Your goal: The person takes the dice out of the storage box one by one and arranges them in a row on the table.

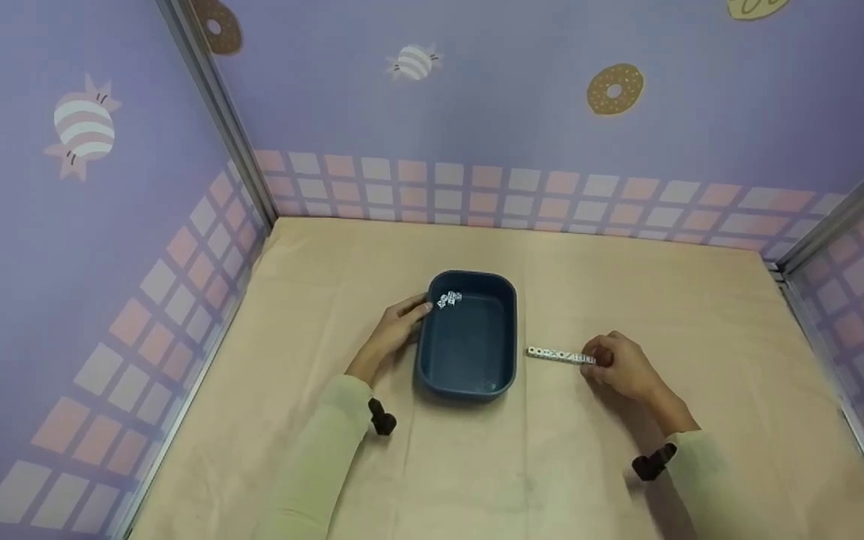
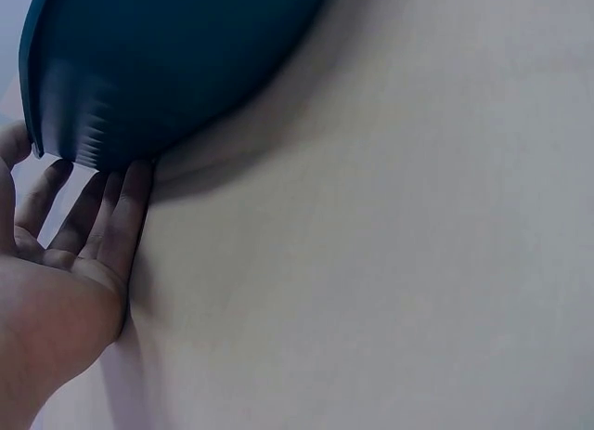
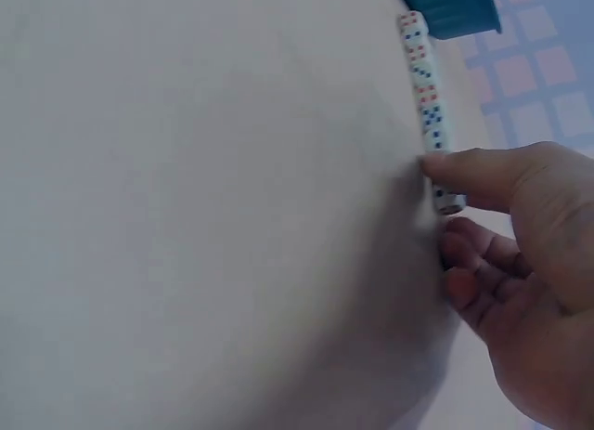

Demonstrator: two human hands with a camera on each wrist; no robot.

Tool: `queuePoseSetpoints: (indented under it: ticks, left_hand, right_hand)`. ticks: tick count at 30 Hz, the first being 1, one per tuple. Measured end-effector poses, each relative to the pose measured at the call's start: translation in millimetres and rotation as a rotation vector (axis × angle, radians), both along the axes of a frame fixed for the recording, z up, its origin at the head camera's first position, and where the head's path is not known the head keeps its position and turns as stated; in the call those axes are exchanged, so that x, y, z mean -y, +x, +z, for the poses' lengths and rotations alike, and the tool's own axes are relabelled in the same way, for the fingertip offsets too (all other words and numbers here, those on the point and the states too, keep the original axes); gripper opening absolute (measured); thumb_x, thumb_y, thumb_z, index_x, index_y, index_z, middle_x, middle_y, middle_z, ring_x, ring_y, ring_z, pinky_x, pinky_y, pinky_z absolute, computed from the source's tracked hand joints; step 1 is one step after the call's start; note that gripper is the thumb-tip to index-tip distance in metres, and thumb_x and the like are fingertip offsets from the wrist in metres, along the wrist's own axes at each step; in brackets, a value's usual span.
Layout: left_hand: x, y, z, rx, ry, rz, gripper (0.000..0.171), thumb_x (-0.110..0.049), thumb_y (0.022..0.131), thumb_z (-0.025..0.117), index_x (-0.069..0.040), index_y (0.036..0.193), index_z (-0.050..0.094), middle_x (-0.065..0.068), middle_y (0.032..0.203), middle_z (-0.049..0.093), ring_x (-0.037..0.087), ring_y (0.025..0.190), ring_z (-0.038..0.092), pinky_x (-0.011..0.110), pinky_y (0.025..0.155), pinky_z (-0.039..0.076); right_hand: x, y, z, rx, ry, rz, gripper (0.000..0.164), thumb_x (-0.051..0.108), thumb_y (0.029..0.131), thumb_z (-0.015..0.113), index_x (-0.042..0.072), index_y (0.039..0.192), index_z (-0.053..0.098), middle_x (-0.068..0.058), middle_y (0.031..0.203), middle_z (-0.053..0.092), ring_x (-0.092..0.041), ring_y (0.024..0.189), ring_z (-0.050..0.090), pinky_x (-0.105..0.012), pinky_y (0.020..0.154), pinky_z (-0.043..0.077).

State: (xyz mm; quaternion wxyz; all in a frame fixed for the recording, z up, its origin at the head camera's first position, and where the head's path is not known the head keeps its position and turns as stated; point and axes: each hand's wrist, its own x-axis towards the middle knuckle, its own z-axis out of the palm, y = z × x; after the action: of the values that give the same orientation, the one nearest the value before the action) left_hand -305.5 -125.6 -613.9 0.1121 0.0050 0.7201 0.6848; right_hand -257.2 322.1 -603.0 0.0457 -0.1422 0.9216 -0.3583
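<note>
A dark blue rectangular bin (image 1: 469, 341) lies on the cloth in the head view, with several dice (image 1: 448, 300) bunched in its far left corner. My left hand (image 1: 400, 326) holds the bin's left side, thumb at the rim; the left wrist view shows the fingers (image 2: 125, 212) against its outer wall. To the right of the bin, a straight row of white dice (image 1: 556, 355) points toward it. My right hand (image 1: 627, 367) pinches the right end of that row between thumb and finger. Red and blue pips show on the row (image 3: 427, 94) in the right wrist view.
A pale cloth (image 1: 462, 465) covers the table. Purple panels with a pink and white checked band (image 1: 484, 187) stand at the back and both sides, joined by metal corner posts (image 1: 226, 112).
</note>
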Motion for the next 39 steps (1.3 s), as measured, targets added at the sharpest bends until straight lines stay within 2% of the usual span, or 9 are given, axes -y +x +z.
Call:
queuePoseSetpoints:
  ticks: [4,8,14,19,24,29,33,39]
  left_hand:
    - [0.9,-0.6,0.2,-0.006,-0.005,-0.003,0.055,-0.037,0.108,0.063,-0.012,0.156,0.054,0.011,0.156,0.055,0.03,0.136,0.061,0.045,0.112,0.05]
    - [2.6,-0.1,1.5,-0.003,-0.008,-0.002,0.055,-0.038,0.108,0.064,-0.013,0.156,0.054,0.011,0.155,0.056,0.03,0.135,0.061,0.045,0.111,0.05]
    - [4.0,-0.7,3.8,-0.004,0.0,0.003,0.056,-0.039,0.107,0.065,-0.013,0.156,0.055,0.011,0.153,0.058,0.031,0.134,0.063,0.044,0.108,0.053]
    - [2.9,-2.8,4.3,-0.009,0.033,-0.006,0.055,-0.036,0.108,0.065,-0.012,0.156,0.055,0.012,0.154,0.057,0.031,0.133,0.063,0.043,0.106,0.054]
    - [2.8,-1.7,3.2,0.009,0.016,-0.002,0.054,-0.037,0.107,0.065,-0.014,0.155,0.056,0.01,0.154,0.057,0.028,0.131,0.064,0.04,0.103,0.057]
    - [3.0,-0.8,1.3,0.007,0.014,-0.002,0.053,-0.038,0.107,0.065,-0.016,0.154,0.058,0.008,0.152,0.06,0.026,0.131,0.064,0.04,0.104,0.056]
    - [2.5,-1.1,-0.4,-0.025,0.002,-0.01,0.052,-0.038,0.107,0.064,-0.014,0.153,0.058,0.008,0.152,0.06,0.026,0.133,0.062,0.04,0.108,0.053]
    - [1.1,-0.8,0.5,-0.047,0.001,-0.024,0.053,-0.038,0.108,0.064,-0.013,0.154,0.058,0.01,0.153,0.058,0.029,0.136,0.06,0.044,0.113,0.049]
  right_hand:
    - [16.8,-8.1,13.3,-0.087,-0.027,-0.006,0.029,0.004,0.092,0.083,-0.004,0.118,0.072,-0.018,0.106,0.065,-0.031,0.092,0.063,-0.041,0.077,0.055]
    - [54.0,-18.0,22.4,-0.179,-0.124,0.011,0.025,0.006,0.094,0.082,-0.003,0.116,0.074,-0.015,0.104,0.069,-0.031,0.094,0.066,-0.05,0.08,0.058]
    - [127.6,-29.9,31.0,-0.316,-0.258,0.062,0.019,0.008,0.095,0.082,-0.001,0.111,0.076,-0.008,0.096,0.069,-0.022,0.086,0.068,-0.042,0.071,0.059]
    - [178.9,-40.7,35.3,-0.359,-0.326,0.06,0.021,0.007,0.093,0.083,0.0,0.112,0.076,-0.007,0.099,0.069,-0.018,0.086,0.067,-0.03,0.073,0.057]
    - [219.3,-50.7,28.2,-0.299,-0.407,0.004,0.026,0.008,0.093,0.083,-0.002,0.116,0.075,-0.009,0.103,0.07,-0.018,0.09,0.068,-0.028,0.078,0.058]
    - [246.4,-57.9,17.7,-0.218,-0.431,-0.072,0.026,0.005,0.093,0.081,-0.004,0.117,0.075,-0.011,0.103,0.069,-0.021,0.093,0.068,-0.033,0.083,0.059]
    - [256.5,-63.9,13.2,-0.172,-0.413,-0.122,0.027,0.002,0.092,0.081,-0.004,0.118,0.075,-0.012,0.103,0.068,-0.024,0.095,0.067,-0.037,0.085,0.058]
    - [258.3,-69.6,8.8,-0.128,-0.336,-0.119,0.029,0.005,0.092,0.082,-0.003,0.119,0.075,-0.014,0.106,0.069,-0.026,0.099,0.069,-0.041,0.089,0.059]
